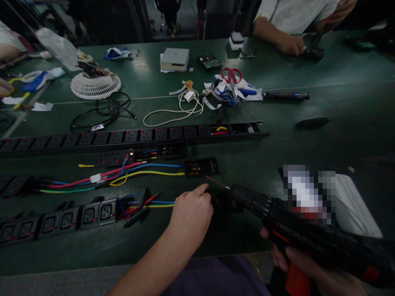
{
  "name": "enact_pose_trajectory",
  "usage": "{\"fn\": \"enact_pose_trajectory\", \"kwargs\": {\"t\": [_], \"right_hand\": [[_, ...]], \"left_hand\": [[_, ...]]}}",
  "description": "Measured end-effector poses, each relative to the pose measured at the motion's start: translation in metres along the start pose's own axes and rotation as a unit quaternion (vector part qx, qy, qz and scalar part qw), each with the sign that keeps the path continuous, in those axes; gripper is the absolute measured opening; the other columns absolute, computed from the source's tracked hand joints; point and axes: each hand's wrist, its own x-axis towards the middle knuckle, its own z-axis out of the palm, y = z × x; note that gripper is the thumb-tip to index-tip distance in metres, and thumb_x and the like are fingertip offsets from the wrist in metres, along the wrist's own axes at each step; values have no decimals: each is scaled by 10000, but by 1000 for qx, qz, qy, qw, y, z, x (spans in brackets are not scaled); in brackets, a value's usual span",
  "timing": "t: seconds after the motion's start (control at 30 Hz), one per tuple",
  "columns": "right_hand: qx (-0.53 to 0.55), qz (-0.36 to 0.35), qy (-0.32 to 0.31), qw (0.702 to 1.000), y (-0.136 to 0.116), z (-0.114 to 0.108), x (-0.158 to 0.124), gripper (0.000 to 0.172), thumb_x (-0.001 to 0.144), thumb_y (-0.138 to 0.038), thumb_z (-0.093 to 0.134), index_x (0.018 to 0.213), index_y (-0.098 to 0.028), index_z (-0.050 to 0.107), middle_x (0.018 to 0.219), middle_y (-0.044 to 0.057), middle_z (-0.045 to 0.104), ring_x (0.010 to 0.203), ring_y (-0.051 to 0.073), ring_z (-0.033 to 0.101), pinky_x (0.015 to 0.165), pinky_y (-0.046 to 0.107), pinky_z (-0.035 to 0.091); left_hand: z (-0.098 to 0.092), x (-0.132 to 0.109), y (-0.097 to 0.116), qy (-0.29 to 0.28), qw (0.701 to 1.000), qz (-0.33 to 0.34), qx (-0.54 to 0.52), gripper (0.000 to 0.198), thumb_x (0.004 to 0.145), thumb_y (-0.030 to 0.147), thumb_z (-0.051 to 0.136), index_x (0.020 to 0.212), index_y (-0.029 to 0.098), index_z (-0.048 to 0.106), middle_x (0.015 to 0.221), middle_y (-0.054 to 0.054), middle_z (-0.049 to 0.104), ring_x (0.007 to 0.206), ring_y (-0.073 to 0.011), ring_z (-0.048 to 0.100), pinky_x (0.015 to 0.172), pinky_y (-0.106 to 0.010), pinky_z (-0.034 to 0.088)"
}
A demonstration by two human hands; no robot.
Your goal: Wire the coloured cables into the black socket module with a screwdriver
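A black-and-orange drill (308, 235) slants beside a dark, partly hidden housing (228, 203).

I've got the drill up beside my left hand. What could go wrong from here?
The bit sits close to the left grip in this view, so a slip could catch a finger. The wires running beside that grip might snag or get tugged. The drill also looks bulky over the dark block, which could hide a poor alignment.
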Motion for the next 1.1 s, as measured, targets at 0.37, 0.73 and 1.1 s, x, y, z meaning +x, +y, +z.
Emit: {"fn": "enact_pose_trajectory", "kwargs": {"t": [0.37,0.73,1.1], "right_hand": [[5,13,18,1000,11,-1,-1,728,924,-678,459,1262,-33,441,782,108,492,703,83,528,661,150,465],[43,87,94,991,-20,16,-2,878,792,-771,561,1266,-44,428,820,103,498,729,81,518,688,145,463],[7,-5,52,999,1,4,2,801,871,-693,521,1258,-6,381,808,129,507,655,102,532,614,176,487]], "left_hand": [[-1,0,2,-10,999,6,32,171,925,145,563,914,151,734,1360,-101,626,828,-230,745,724,-386,632],[-5,7,0,-20,999,28,18,199,901,93,551,957,149,733,1301,-100,650,976,-218,717,799,-333,622],[-12,5,3,-43,998,30,22,190,917,103,550,977,147,726,1329,-102,633,987,-219,713,828,-332,613]]}}
